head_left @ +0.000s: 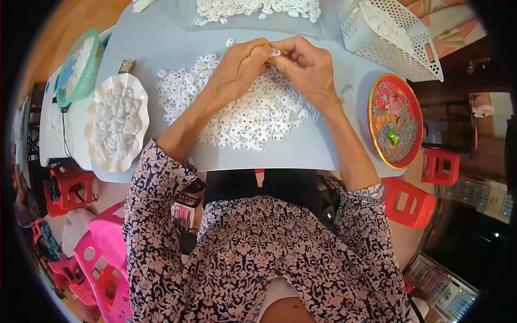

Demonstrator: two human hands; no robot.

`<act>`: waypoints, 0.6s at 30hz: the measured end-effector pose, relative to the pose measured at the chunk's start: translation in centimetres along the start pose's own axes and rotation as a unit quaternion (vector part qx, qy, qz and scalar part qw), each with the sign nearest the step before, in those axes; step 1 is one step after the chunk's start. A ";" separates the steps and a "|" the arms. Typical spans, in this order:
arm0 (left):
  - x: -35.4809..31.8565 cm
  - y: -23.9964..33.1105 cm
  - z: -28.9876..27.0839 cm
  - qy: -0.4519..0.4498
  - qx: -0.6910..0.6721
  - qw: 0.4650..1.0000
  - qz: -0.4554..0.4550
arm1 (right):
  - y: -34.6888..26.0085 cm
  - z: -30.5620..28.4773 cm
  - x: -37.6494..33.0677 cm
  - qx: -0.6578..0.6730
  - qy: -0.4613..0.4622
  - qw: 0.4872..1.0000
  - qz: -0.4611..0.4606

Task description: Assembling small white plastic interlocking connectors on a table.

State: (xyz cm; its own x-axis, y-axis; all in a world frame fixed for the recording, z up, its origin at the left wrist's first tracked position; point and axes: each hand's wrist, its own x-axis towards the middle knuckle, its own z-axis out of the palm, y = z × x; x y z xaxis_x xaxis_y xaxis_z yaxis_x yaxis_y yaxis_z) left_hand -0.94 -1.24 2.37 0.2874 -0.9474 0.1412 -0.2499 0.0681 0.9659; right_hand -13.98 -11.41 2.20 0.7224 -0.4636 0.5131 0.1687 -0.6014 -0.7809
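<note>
My left hand [240, 65] and my right hand [303, 65] meet above the table, fingertips pinched together on one small white plastic ring piece [276, 52]. Under both hands lies a wide heap of the same small white plastic pieces [253, 116] on the pale blue table [301, 153]. Both forearms reach up from patterned sleeves at the lower edge.
A white scalloped bowl [117, 123] of white pieces sits at the left, a green basket [81, 64] behind it. A white perforated basket [390, 35] stands at the back right, a red patterned plate [395, 121] at the right. More pieces [258, 9] lie at the back. Red and pink stools surround the table.
</note>
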 end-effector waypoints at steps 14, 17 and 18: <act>0.7 -0.6 -0.7 -0.019 0.028 0.999 0.040 | 0.9 -0.4 0.2 0.171 0.023 0.977 0.127; 0.4 -0.5 -0.6 0.003 0.071 0.995 0.071 | 1.2 0.3 0.2 0.171 0.027 0.976 0.130; 0.4 -0.9 -0.6 0.010 0.056 0.997 0.049 | 1.5 0.3 0.0 0.174 0.039 0.975 0.135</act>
State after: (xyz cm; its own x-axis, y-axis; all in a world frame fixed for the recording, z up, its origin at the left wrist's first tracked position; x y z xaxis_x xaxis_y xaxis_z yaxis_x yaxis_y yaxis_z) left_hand -0.07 -1.48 1.63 0.2757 -0.9312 0.2385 -0.3785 0.1229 0.9174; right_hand -13.52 -12.13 0.97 0.7218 -0.6302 0.2862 0.2063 -0.1990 -0.9581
